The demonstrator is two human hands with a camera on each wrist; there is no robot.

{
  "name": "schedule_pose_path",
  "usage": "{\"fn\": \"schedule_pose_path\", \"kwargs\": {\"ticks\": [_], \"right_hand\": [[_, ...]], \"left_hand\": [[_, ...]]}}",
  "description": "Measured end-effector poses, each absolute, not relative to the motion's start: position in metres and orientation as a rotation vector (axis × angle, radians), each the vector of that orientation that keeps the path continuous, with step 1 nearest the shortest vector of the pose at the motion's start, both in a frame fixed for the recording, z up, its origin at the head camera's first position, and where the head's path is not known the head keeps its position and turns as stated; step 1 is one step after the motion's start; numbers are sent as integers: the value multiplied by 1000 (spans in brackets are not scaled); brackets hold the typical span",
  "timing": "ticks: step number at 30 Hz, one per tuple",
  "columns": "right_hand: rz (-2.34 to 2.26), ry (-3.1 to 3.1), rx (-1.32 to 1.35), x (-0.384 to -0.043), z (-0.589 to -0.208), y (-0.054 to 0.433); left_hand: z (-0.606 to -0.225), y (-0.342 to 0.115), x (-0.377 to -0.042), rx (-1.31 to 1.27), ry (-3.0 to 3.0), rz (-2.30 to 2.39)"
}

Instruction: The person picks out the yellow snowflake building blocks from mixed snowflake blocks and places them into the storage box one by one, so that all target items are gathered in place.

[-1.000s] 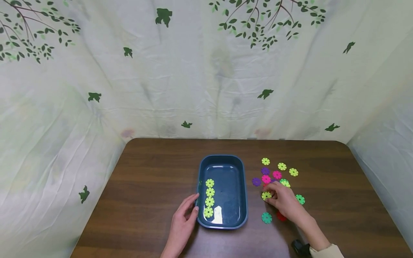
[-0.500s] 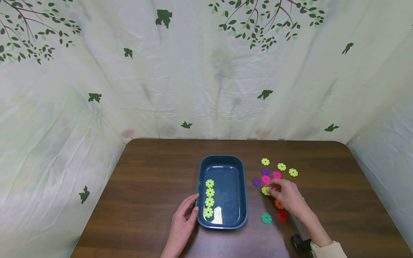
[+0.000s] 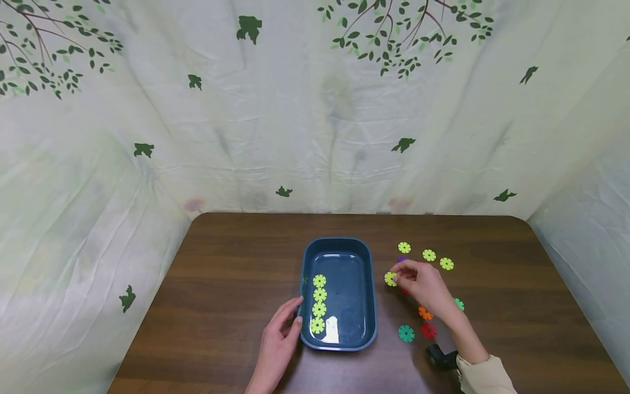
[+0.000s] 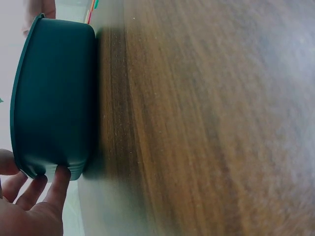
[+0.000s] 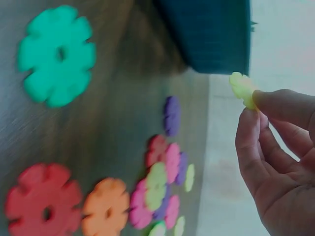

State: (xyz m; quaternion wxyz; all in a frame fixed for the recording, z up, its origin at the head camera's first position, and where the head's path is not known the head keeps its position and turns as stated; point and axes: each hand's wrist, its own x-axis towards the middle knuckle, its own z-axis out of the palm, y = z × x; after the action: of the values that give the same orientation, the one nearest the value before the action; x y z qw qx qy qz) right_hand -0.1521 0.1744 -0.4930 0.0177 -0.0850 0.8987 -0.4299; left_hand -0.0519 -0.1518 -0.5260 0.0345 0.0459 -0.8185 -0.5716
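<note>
My right hand (image 3: 424, 285) pinches a yellow-green snowflake disc (image 5: 242, 88) between thumb and fingertips, raised above the table to the right of the tray. In the right wrist view the disc overlaps the corner of the tray's rim. At the tray's left side, my left hand (image 3: 278, 338) rests its fingertips against the outer wall near the rim. The blue rectangular tray (image 4: 55, 93) sits on the table. Along its left half inside, several yellow-green discs (image 3: 319, 295) lie in one row running front to back.
Loose discs lie right of the tray: teal (image 3: 406, 334), red (image 3: 429, 330), orange (image 3: 425, 312) and purple (image 5: 172, 116), with pink ones (image 5: 172, 162) in a cluster. More yellow-green discs (image 3: 429, 255) lie farther back. A printed cloth (image 3: 315, 109) hangs behind the wooden table (image 3: 221, 273).
My right hand has lifted the yellow-green disc from the cluster and moved it left and away from me, uncovering the orange disc. The left hand, tray and row of discs have stayed put.
</note>
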Motion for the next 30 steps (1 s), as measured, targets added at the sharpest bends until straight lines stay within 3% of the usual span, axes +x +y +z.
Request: {"fn": "schedule_pose_path", "kwargs": {"ticks": [30], "right_hand": [[-1426, 2578, -355, -185, -454, 107]], "left_hand": [[-524, -151, -52, 155, -2530, -1755]]}}
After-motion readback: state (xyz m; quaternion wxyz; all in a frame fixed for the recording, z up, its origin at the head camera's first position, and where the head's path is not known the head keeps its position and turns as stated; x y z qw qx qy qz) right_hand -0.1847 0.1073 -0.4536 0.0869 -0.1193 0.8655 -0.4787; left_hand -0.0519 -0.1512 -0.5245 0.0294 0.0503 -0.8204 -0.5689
